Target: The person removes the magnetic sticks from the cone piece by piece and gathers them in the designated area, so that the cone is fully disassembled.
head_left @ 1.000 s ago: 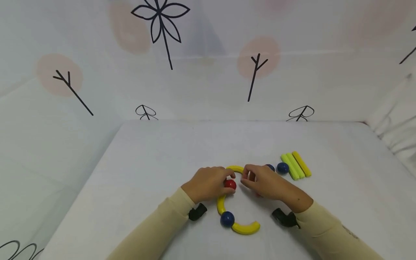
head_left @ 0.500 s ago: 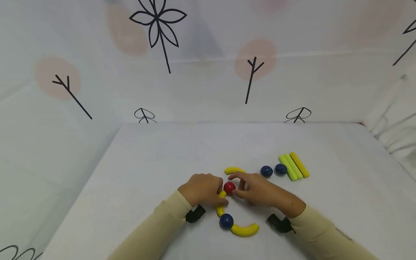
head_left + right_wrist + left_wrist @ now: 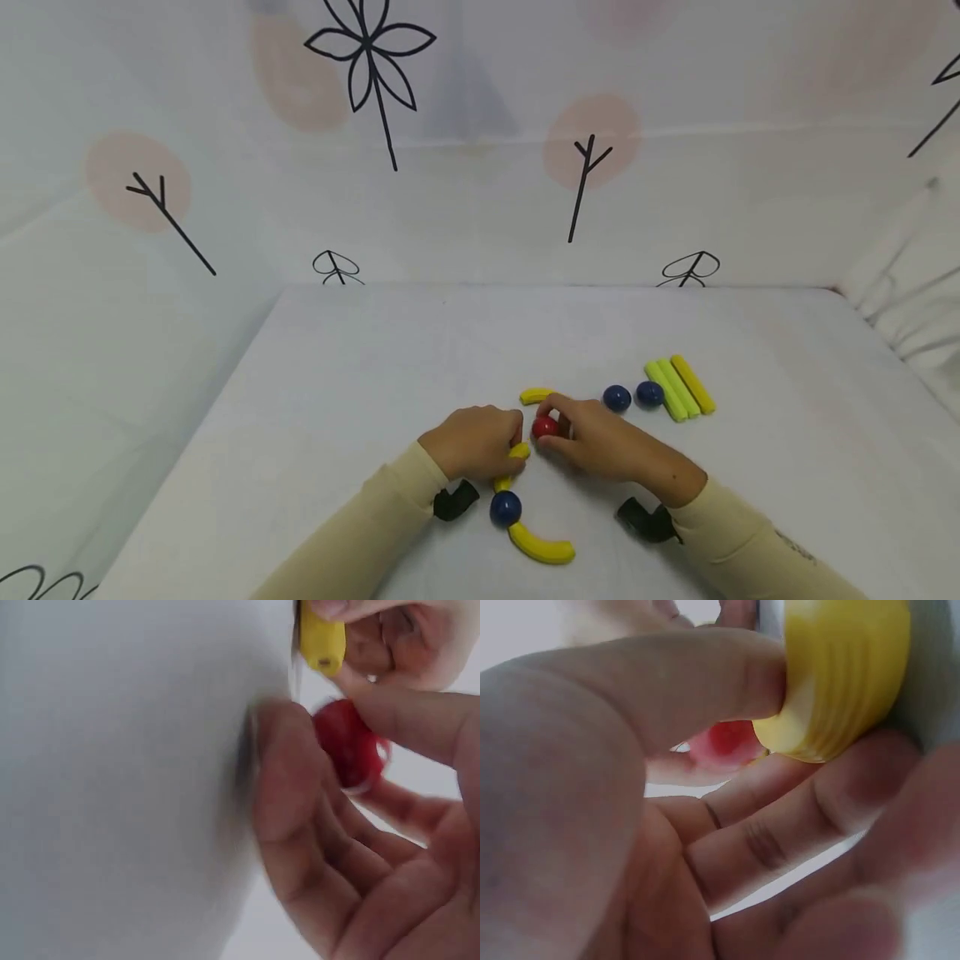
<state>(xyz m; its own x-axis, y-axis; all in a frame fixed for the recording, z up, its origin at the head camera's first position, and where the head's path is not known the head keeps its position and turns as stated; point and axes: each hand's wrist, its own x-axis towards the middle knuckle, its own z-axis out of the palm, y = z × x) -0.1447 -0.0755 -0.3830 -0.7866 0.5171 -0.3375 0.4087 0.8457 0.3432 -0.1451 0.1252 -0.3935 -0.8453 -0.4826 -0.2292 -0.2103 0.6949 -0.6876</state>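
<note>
My left hand pinches a yellow curved rod between thumb and fingers; the left wrist view shows the thumb pressed on its ridged end. The rod's lower end meets a blue ball, and a second yellow curved rod runs on from that ball. Just to the right, my right hand grips a red ball by thumb and fingers. In the right wrist view the red ball sits a small gap from the yellow rod.
Behind the hands lies another yellow curved rod, partly covered by the right hand. Two blue balls are farther right, beside two lime straight sticks and a yellow one. A white cloth covers the table.
The left hand has come down from the red ball onto the yellow curved rod. The right hand has moved in and taken the red ball, now apart from the rod. The rod-and-blue-ball chain has swung left.
</note>
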